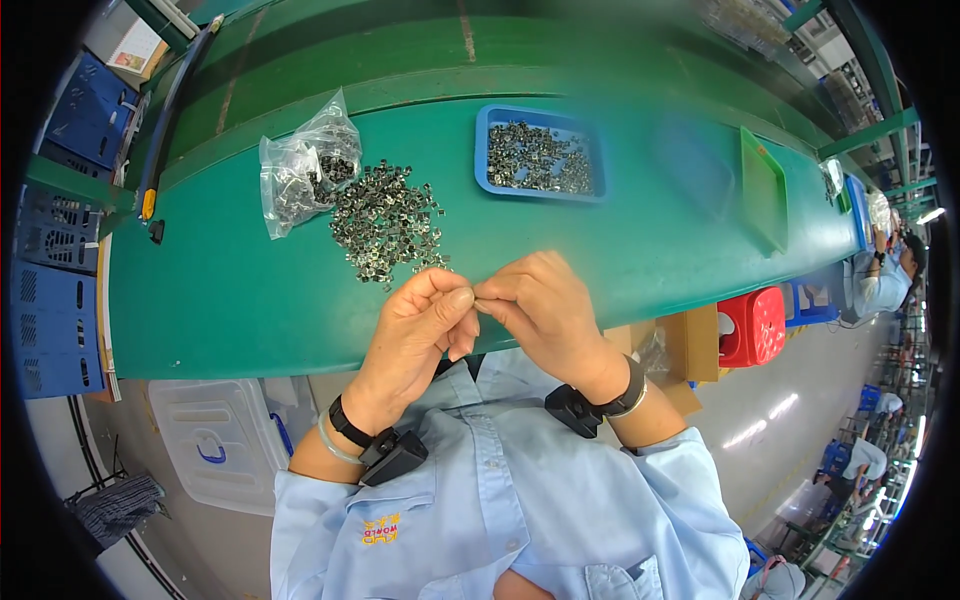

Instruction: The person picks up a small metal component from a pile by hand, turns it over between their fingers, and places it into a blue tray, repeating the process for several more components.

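Over the front part of the green table mat (240,310), my left hand (425,318) and my right hand (540,305) meet at the fingertips. Both are pinched closed, thumb against forefinger. Whatever lies between the tips is too small and covered to make out. Just beyond my left hand spreads a loose heap of small shiny metal parts (385,220). A clear plastic bag (290,185) with more such parts lies against the heap's left side. Farther off, beyond my right hand, a blue tray (484,165) holds many of the same small pieces.
A green tray (765,190) stands at the table's right. Below the right edge are a red stool (752,328) and a cardboard box (690,345). A lidded clear bin (215,440) sits at lower left, blue crates (58,320) farther left. Another person (882,280) is at the far right.
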A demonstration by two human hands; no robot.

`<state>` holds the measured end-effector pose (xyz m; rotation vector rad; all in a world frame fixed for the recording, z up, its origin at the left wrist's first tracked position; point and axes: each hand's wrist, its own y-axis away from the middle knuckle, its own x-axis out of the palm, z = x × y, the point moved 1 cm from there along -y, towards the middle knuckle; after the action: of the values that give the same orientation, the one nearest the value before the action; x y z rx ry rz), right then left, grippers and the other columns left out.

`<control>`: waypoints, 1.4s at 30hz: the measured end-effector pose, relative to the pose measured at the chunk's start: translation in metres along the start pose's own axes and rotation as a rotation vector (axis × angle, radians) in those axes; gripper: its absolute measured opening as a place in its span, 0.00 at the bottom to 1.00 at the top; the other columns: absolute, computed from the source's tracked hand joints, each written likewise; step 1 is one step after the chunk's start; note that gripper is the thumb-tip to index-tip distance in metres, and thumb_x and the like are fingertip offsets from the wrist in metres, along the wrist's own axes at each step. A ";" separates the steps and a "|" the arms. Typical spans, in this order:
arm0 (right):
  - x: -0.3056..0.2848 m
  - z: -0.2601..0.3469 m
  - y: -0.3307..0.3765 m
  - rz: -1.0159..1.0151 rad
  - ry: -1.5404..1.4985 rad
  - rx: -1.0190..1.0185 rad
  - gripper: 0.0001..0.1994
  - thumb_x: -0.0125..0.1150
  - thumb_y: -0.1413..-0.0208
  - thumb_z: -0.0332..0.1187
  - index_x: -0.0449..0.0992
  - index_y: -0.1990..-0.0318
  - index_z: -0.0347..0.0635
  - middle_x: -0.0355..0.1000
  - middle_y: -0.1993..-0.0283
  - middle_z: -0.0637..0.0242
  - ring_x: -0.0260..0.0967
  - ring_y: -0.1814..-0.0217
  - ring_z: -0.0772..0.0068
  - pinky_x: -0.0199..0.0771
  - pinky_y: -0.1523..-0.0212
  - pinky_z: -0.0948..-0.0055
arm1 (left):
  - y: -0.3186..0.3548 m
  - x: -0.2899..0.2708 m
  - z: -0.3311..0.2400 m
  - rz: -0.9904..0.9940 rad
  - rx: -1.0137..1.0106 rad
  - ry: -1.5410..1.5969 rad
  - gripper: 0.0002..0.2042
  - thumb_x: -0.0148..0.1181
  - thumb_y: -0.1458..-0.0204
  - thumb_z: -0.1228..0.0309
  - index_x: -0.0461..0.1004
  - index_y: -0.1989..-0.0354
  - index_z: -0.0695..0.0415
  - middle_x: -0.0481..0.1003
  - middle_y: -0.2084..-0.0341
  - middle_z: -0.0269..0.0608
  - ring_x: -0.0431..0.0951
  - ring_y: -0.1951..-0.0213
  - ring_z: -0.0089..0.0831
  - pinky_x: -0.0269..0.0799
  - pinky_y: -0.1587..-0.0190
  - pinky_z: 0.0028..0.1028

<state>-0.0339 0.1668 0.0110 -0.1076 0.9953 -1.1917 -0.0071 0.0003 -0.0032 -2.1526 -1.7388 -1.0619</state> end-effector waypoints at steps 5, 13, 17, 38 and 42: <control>0.002 -0.001 0.001 -0.002 -0.023 0.008 0.10 0.67 0.58 0.25 0.73 0.67 0.45 0.71 0.69 0.71 0.68 0.68 0.67 0.63 0.67 0.70 | -0.003 -0.003 0.004 0.028 -0.029 0.065 0.06 0.55 0.43 0.68 0.68 0.66 0.57 0.72 0.80 0.35 0.69 0.80 0.19 0.63 0.78 0.18; 0.003 -0.006 0.006 0.000 -0.027 0.014 0.09 0.66 0.57 0.25 0.73 0.68 0.45 0.70 0.70 0.70 0.68 0.68 0.66 0.65 0.67 0.70 | -0.006 -0.003 0.006 0.042 -0.030 0.063 0.06 0.55 0.43 0.68 0.68 0.66 0.57 0.72 0.80 0.35 0.69 0.80 0.20 0.64 0.78 0.18; 0.007 -0.013 0.009 -0.036 -0.118 0.085 0.09 0.66 0.57 0.25 0.74 0.67 0.44 0.70 0.70 0.69 0.68 0.67 0.66 0.67 0.66 0.70 | -0.005 0.004 0.001 0.025 -0.034 0.013 0.07 0.54 0.42 0.67 0.68 0.66 0.57 0.73 0.79 0.36 0.70 0.79 0.21 0.64 0.78 0.19; 0.002 -0.003 0.012 -0.077 -0.464 0.258 0.06 0.65 0.53 0.24 0.75 0.66 0.42 0.73 0.67 0.67 0.68 0.63 0.70 0.69 0.62 0.73 | -0.003 0.004 0.006 0.195 -0.058 0.262 0.07 0.50 0.40 0.66 0.67 0.64 0.56 0.72 0.78 0.36 0.69 0.80 0.23 0.62 0.78 0.22; 0.005 -0.003 0.014 -0.110 -0.534 0.275 0.05 0.63 0.52 0.24 0.76 0.66 0.41 0.73 0.67 0.67 0.69 0.64 0.72 0.71 0.62 0.73 | -0.004 0.009 0.016 0.231 -0.107 0.407 0.07 0.51 0.40 0.64 0.67 0.63 0.55 0.72 0.78 0.36 0.68 0.80 0.23 0.59 0.79 0.23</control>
<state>-0.0257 0.1704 -0.0018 -0.2494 0.3586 -1.2973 -0.0038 0.0168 -0.0105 -1.9563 -1.2474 -1.4303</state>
